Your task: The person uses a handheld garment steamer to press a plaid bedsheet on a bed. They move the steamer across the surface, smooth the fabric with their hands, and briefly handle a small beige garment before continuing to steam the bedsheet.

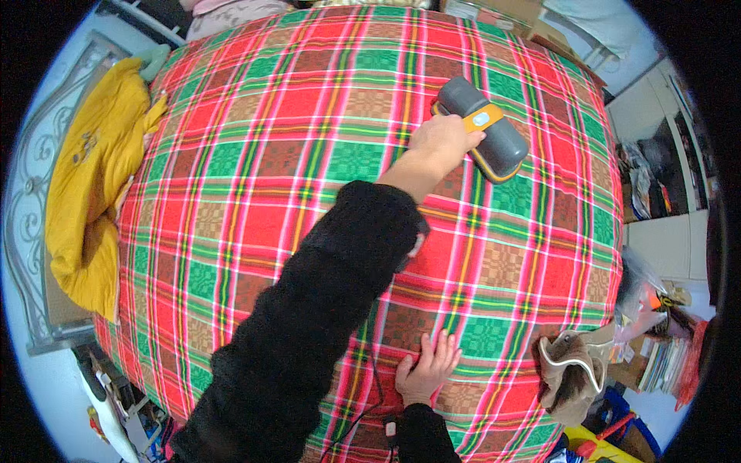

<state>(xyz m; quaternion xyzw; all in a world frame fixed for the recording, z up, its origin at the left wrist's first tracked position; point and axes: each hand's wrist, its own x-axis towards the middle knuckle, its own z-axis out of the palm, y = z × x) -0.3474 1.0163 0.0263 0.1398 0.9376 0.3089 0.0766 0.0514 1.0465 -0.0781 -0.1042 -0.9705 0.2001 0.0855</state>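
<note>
A grey and orange handheld appliance [502, 142], apparently a mattress vacuum cleaner, rests on a red, green and brown plaid bedspread [266, 173]. My left hand [443, 136] is closed around its handle, with the left arm in a black sleeve stretched up across the picture. The handle is partly hidden by the fingers. Near the bottom, my right hand [429, 367] lies palm down on the bedspread, fingers apart, holding nothing. A thin black cord [379, 376] runs over the cloth left of the right hand. The appliance's underside is hidden.
Yellow cloth [98, 179] lies along the left edge by a metal headboard [35, 185]. A brown garment or bag with pale trim [570, 370] sits at the lower right edge. Beyond the right side are books [663, 364], plastic bags and a white cabinet [666, 243]. Cardboard boxes [512, 14] stand at the top.
</note>
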